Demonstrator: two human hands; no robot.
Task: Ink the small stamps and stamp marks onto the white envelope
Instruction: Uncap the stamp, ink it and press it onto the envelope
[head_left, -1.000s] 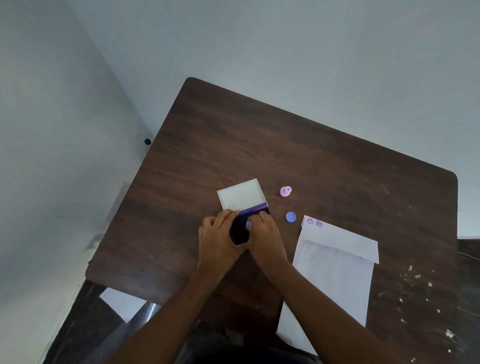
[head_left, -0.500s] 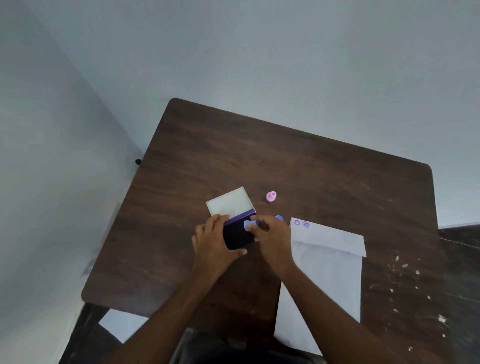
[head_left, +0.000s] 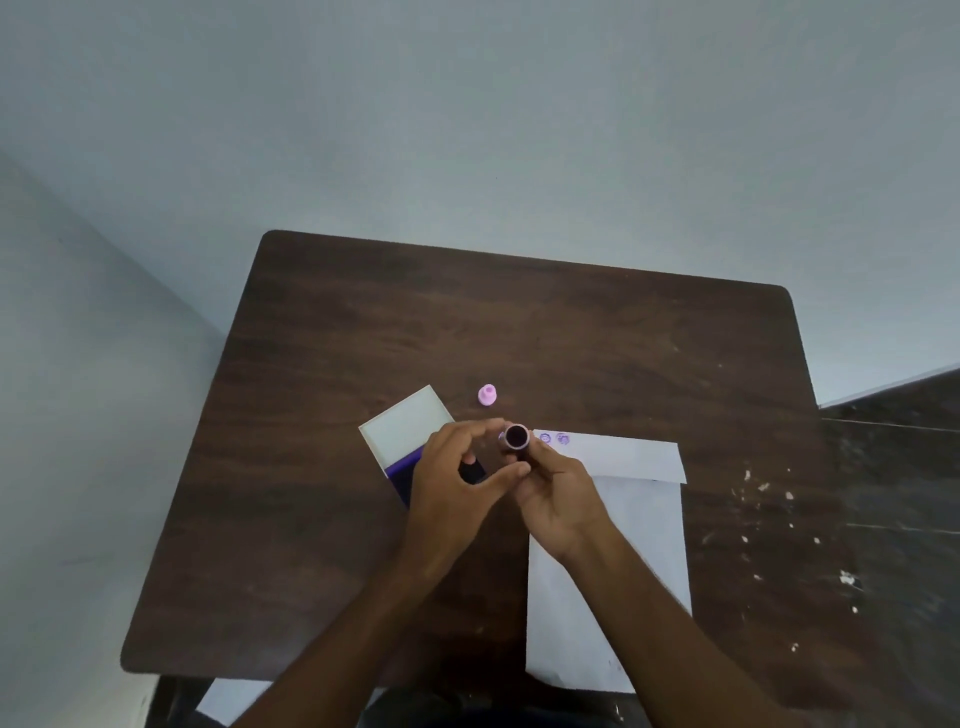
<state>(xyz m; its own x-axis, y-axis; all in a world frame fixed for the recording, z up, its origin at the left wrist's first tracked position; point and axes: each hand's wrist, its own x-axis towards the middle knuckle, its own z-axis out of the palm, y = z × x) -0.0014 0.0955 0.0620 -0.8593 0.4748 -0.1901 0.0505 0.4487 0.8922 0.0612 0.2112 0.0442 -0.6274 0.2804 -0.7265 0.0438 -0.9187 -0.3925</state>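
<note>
My right hand (head_left: 558, 496) holds a small round stamp (head_left: 516, 437) raised above the table, its dark inked face turned up toward me. My left hand (head_left: 454, 486) hovers beside it with fingers curved and apart, over the purple ink pad (head_left: 402, 467), whose white lid (head_left: 406, 423) lies open behind. The white envelope (head_left: 623, 519) lies to the right, its flap open, with two purple marks (head_left: 554, 438) at the flap's far left corner. A pink stamp (head_left: 487, 394) stands on the table beyond my hands.
The dark wooden table (head_left: 519, 338) stands in a corner between pale walls. White flecks (head_left: 769, 499) speckle its right side. A white sheet (head_left: 228, 699) lies on the floor under the near left edge.
My right hand lifted the stamp off the ink pad and turned its face up. My left hand let go of the pad and rose beside it. The camera tilted upward.
</note>
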